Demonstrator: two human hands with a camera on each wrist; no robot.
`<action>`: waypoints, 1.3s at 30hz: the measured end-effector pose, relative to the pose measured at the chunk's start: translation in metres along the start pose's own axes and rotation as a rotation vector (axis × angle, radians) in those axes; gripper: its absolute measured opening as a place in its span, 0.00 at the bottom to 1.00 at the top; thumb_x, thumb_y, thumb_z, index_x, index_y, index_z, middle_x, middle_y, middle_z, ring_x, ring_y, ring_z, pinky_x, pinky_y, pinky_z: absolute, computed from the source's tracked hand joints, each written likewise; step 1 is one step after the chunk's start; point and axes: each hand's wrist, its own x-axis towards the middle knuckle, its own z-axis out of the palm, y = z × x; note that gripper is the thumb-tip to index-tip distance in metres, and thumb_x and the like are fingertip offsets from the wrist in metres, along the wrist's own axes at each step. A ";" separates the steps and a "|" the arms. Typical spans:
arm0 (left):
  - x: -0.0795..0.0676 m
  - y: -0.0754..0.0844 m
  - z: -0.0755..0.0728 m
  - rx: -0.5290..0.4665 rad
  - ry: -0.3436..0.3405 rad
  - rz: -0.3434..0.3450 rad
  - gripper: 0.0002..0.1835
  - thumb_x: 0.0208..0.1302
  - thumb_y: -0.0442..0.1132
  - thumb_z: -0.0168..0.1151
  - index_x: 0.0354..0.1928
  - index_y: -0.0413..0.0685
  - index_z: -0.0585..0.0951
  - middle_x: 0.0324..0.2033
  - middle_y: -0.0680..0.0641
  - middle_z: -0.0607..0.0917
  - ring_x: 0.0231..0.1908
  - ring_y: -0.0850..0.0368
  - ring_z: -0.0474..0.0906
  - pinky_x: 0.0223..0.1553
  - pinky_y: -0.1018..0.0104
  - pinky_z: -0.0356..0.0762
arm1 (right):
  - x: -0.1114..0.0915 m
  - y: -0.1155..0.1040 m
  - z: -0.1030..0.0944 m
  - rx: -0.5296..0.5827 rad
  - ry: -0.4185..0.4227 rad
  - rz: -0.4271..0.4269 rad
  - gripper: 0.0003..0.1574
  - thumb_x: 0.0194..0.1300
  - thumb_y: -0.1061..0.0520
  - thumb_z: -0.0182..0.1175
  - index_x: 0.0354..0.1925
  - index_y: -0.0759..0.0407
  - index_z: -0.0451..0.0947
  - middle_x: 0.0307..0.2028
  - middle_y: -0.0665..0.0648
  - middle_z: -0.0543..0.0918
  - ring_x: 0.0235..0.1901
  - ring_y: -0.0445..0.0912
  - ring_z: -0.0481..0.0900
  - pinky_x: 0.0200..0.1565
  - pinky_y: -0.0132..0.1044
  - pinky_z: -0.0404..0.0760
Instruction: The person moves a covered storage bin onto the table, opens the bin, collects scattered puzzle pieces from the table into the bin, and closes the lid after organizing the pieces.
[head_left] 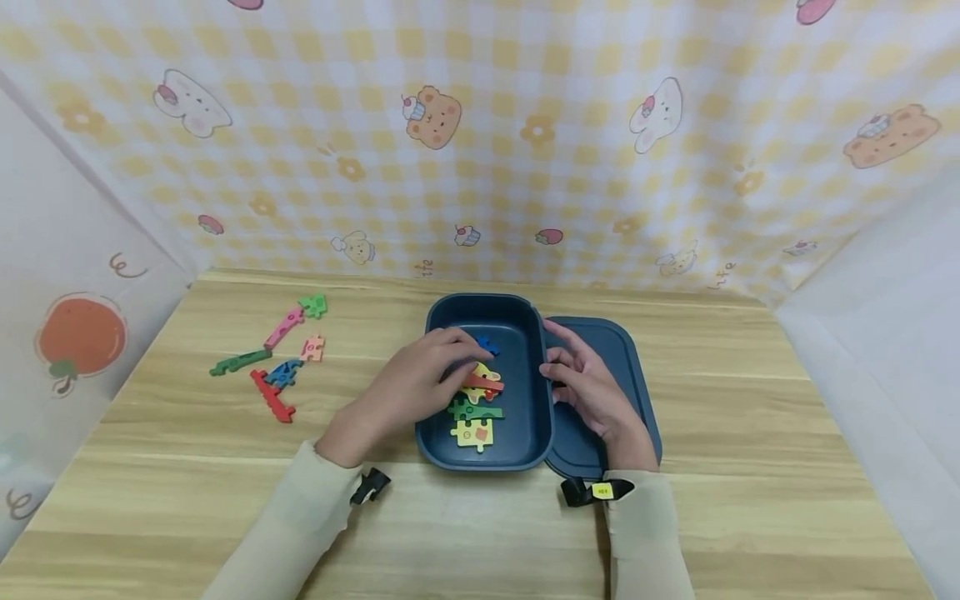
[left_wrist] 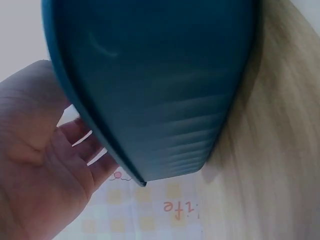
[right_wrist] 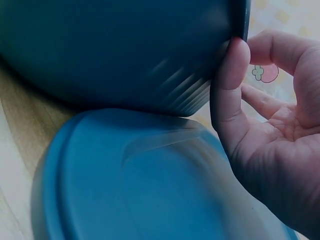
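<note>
A dark blue plastic box stands upright with several puzzle pieces in it. My left hand reaches over its left wall, thumb and fingers bent loosely above an orange-red strip piece. That strip overlaps a yellow piece; a green piece, a yellow square piece and a blue piece lie around it. In the left wrist view the left fingertips are hidden behind the box wall. My right hand holds the box's right side, thumb at the rim.
A matching lid lies on the wooden table, right of the box and partly under my right hand. Several coloured pieces are spread at the left, including a green strip, a pink strip and a red one. Behind hangs a checked curtain.
</note>
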 end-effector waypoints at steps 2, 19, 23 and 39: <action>-0.001 -0.001 -0.003 -0.009 0.013 -0.004 0.14 0.77 0.38 0.63 0.59 0.54 0.88 0.53 0.52 0.87 0.57 0.55 0.82 0.62 0.54 0.84 | 0.000 0.000 0.000 -0.002 0.000 -0.001 0.45 0.77 0.66 0.56 0.84 0.50 0.53 0.41 0.46 0.80 0.32 0.36 0.80 0.29 0.27 0.83; -0.016 -0.035 -0.052 -0.031 0.075 -0.237 0.15 0.81 0.43 0.58 0.63 0.52 0.83 0.60 0.48 0.85 0.61 0.48 0.81 0.63 0.44 0.82 | 0.000 0.000 0.000 0.004 -0.004 -0.003 0.44 0.78 0.65 0.56 0.84 0.51 0.52 0.41 0.46 0.80 0.30 0.36 0.80 0.29 0.27 0.83; -0.027 -0.052 -0.063 0.011 0.053 -0.306 0.19 0.81 0.43 0.57 0.68 0.50 0.79 0.62 0.44 0.84 0.62 0.43 0.81 0.61 0.41 0.82 | 0.001 0.000 -0.001 0.008 -0.009 0.001 0.44 0.78 0.65 0.56 0.84 0.51 0.52 0.41 0.46 0.81 0.30 0.36 0.80 0.29 0.27 0.83; -0.064 -0.105 -0.081 0.146 -0.041 -0.552 0.27 0.81 0.47 0.57 0.72 0.38 0.73 0.65 0.30 0.75 0.59 0.31 0.77 0.55 0.33 0.78 | 0.000 0.000 0.000 0.003 -0.010 0.007 0.45 0.78 0.65 0.56 0.84 0.52 0.51 0.41 0.46 0.81 0.31 0.36 0.80 0.29 0.27 0.83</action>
